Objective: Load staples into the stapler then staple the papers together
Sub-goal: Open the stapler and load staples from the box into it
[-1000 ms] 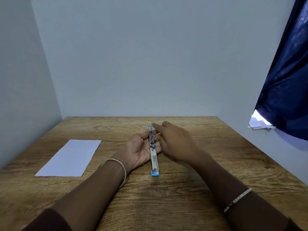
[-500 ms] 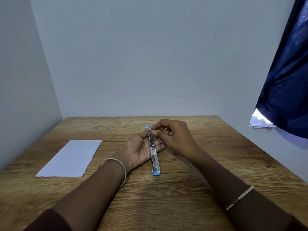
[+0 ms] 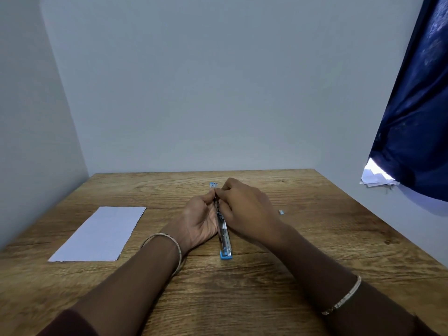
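A blue and metal stapler (image 3: 224, 241) lies opened out flat along the middle of the wooden table (image 3: 242, 299), its length running away from me. My left hand (image 3: 197, 220) cups its left side, thumb against the metal channel. My right hand (image 3: 244, 209) rests over the far half, fingertips pinched at the channel near the blue far end. Whether staples are between those fingers is hidden. White papers (image 3: 101, 232) lie flat on the left of the table, apart from both hands.
A small pale blue item (image 3: 281, 212) lies on the table just right of my right hand. Grey walls close the table at the back and left. A dark blue curtain (image 3: 417, 117) hangs at the right, with white papers (image 3: 375, 179) under its lower edge.
My right hand's fingers, spread over the stapler a second ago, have curled into a pinch on the channel and slid toward the far end. The left hand has stayed in place.
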